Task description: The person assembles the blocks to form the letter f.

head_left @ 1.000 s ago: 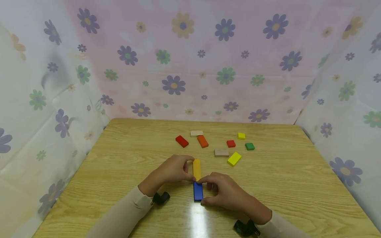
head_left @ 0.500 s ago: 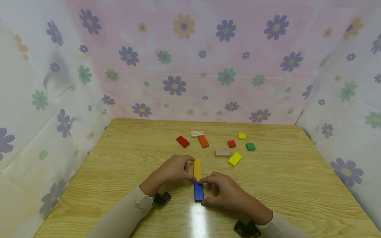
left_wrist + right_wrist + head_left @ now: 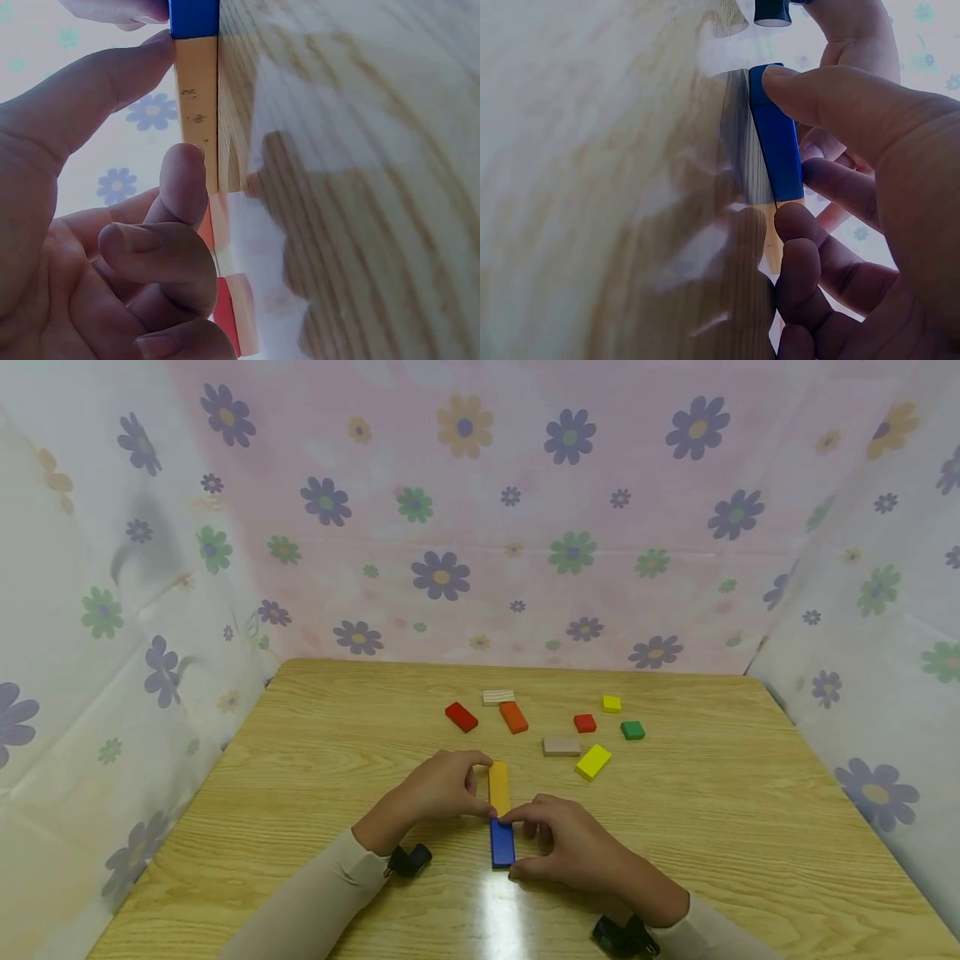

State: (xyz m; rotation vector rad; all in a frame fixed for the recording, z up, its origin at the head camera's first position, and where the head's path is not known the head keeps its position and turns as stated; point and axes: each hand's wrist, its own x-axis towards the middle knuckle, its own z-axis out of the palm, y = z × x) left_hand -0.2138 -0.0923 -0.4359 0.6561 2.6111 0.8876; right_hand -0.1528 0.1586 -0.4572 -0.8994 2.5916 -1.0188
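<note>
Two flat blocks lie end to end on the wooden table, a yellow-orange block (image 3: 498, 789) beyond a blue block (image 3: 502, 844). My left hand (image 3: 441, 789) pinches the yellow-orange one lengthwise, index finger at its far end and thumb by the seam where the two meet. In the left wrist view, the yellow-orange block (image 3: 196, 112) stands flush against the blue block (image 3: 195, 16). From the right, my right hand (image 3: 573, 847) holds the blue block by its ends. The right wrist view shows the thumb on the near end of the blue block (image 3: 780, 142) and fingertips around its far end.
Behind the hands lie a dark red block (image 3: 461, 717), an orange block (image 3: 513, 717), a striped pale block (image 3: 498, 697) and a tan block (image 3: 562, 747). Farther right are a yellow block (image 3: 593, 762), a small red block (image 3: 585, 723), a green block (image 3: 633, 730) and a small yellow block (image 3: 611, 703).
</note>
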